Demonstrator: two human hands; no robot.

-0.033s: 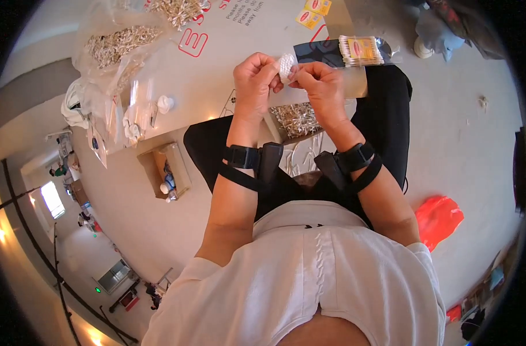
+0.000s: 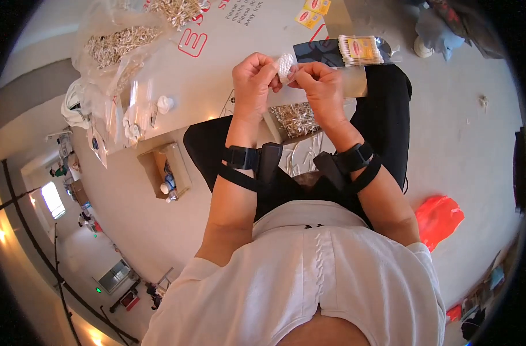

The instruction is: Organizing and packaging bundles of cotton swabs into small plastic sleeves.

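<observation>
Above the near edge of the table, a bundle of cotton swabs (image 2: 285, 67) is held with its white tips packed together. My left hand (image 2: 255, 81) is closed round its left side. At its lower right my right hand (image 2: 320, 86) has thumb and fingers pinched on the bundle. The sticks are hidden behind the fingers. To the right, a clear pack of cotton swabs (image 2: 361, 51) with a yellow and red label lies on a dark sheet (image 2: 316, 53). Below my hands, an open box (image 2: 276, 128) holds many loose swabs.
A clear plastic bag (image 2: 121, 46) of swabs lies at the table's far left, beside a loose swab pile (image 2: 179, 11). Yellow cards (image 2: 309, 18) lie at the back. On the floor are a cardboard box (image 2: 153, 173) with bottles and a red plastic bag (image 2: 439, 219).
</observation>
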